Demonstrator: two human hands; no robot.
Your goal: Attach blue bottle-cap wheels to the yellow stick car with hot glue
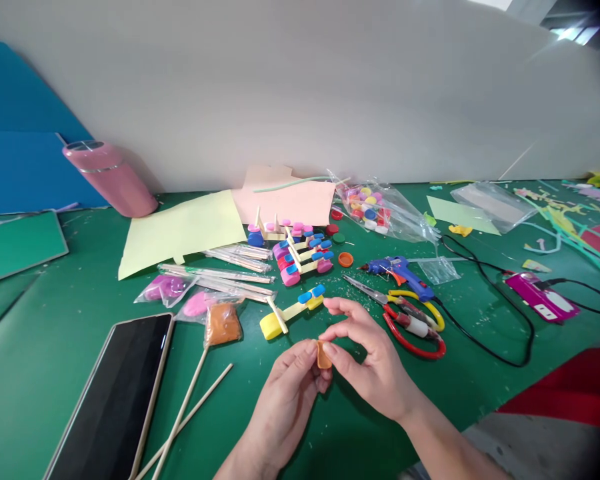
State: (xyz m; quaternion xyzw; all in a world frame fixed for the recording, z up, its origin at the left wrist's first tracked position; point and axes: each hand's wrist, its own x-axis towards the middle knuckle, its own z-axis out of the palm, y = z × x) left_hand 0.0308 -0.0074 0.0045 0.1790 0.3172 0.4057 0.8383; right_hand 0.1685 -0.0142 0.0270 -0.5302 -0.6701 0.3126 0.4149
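Note:
Between my two hands is a small flattened piece of orange-brown clay (323,357). The thumb and fingers of my left hand (286,393) pinch its left side. From the right, my right hand (373,353) grips it between thumb and index finger, its other fingers loosely bent. Just beyond them lies a small yellow model vehicle (295,311) with blue pieces on top and a stick across it. A plastic-wrapped lump of the same orange-brown clay (223,325) sits to the left. Several similar pink-and-blue models (304,257) stand in a group farther back.
A phone (113,393) and wooden sticks (193,407) lie at the left. On the right are scissors (420,333), a blue glue gun (397,270) with its cable and a magenta power box (543,297). A pink bottle (111,179) and a bag of bottle caps (375,207) are behind.

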